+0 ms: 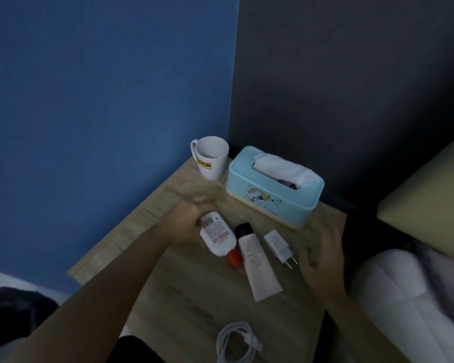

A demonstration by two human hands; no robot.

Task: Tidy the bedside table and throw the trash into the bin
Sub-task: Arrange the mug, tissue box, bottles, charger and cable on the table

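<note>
Head view: blurred left hand [188,221] at bottle [218,237], grip unclear

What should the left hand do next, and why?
Probably close on the white bottle and lift it: the left hand already touches its end, and it lies loose beside the tube and charger.

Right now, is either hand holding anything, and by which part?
The left hand touches the bottle at its bottom end, opposite the red cap; motion blur hides whether it grips. The right hand holds nothing.
</note>
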